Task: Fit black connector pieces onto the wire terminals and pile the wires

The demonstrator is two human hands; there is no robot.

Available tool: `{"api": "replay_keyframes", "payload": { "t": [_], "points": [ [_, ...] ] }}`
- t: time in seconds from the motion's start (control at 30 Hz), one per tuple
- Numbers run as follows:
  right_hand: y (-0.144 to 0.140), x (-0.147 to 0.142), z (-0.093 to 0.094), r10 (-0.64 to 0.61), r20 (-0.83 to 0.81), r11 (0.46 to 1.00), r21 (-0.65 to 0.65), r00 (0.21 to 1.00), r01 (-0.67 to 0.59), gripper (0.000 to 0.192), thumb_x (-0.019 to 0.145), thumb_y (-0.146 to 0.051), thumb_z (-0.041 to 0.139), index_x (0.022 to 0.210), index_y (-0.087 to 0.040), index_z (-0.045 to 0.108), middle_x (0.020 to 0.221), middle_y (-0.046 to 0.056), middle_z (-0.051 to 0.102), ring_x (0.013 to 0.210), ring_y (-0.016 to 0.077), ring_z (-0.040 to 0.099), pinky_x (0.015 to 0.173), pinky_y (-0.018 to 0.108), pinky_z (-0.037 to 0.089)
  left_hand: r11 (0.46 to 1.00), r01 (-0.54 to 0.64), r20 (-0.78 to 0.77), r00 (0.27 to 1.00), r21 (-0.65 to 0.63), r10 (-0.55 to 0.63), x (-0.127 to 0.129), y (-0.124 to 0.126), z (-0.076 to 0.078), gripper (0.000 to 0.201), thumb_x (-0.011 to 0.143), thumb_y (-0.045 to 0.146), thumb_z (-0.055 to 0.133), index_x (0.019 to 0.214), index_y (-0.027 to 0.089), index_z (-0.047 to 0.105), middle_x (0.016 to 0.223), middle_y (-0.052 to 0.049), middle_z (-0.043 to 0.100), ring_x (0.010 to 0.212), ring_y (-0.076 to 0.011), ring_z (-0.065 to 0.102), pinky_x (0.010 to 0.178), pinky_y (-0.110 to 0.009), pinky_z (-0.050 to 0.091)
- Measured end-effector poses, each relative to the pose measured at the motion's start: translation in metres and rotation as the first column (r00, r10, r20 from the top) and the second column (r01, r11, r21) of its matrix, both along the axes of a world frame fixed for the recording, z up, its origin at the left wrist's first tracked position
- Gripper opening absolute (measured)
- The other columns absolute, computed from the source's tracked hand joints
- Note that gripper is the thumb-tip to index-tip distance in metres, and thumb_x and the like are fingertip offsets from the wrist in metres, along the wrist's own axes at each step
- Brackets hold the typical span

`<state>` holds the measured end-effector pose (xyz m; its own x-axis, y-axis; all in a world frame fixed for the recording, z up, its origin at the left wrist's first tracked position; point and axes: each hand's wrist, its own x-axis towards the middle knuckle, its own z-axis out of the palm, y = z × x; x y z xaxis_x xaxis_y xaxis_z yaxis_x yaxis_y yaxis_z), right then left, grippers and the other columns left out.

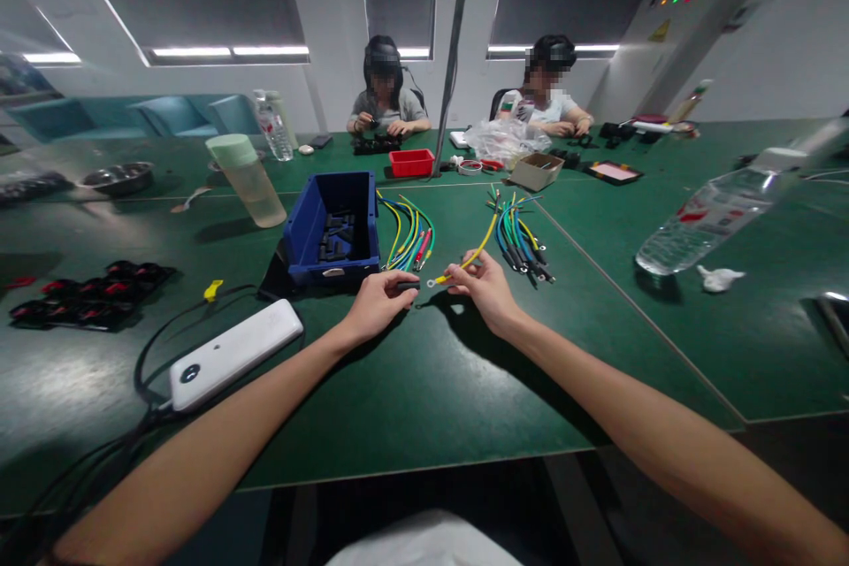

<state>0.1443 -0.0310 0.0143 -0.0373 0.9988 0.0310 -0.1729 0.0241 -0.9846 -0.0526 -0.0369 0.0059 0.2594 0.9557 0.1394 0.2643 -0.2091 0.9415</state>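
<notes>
Between the fingertips of my left hand (pixel 376 304) is a short black sleeve (pixel 408 285), pointing right. My right hand (pixel 485 287) pinches a yellow wire (pixel 489 234) whose metal ring terminal (pixel 432 283) faces the sleeve, with a small gap between them. Left of the hands lies a bundle of yellow, green, blue and red wires (pixel 412 230). To the right is another bundle of wires (pixel 514 234), several with black sleeves near their ring ends. A blue bin (pixel 335 270) beside my left hand holds several black sleeves (pixel 337 239).
A white power bank (pixel 235 355) with cables lies at the left, near black-wrapped items (pixel 93 294). Bottles stand at left (pixel 247 181) and right (pixel 720 212). A red tray (pixel 411 163), a cardboard box (pixel 536 170) and a pole (pixel 453 53) are farther back. Two people sit opposite.
</notes>
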Motion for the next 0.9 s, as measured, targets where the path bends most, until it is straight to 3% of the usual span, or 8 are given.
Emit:
{"api": "replay_keyframes", "payload": {
  "t": [0.9],
  "points": [
    [0.0020, 0.0003, -0.0005, 0.014, -0.022, 1.000, -0.004, 1.000, -0.014, 0.046, 0.061, -0.041, 0.076, 0.083, -0.023, 0.041, 0.070, -0.005, 0.059, 0.067, 0.0159, 0.066, 0.054, 0.024, 0.050, 1.000, 0.010, 0.010, 1.000, -0.008, -0.010, -0.0003, 0.0000, -0.0002, 0.031, 0.074, 0.029, 0.064, 0.100, 0.012, 0.067, 0.076, -0.005, 0.068, 0.061, -0.0129, 0.060, 0.059, -0.025, 0.049]
  ]
}}
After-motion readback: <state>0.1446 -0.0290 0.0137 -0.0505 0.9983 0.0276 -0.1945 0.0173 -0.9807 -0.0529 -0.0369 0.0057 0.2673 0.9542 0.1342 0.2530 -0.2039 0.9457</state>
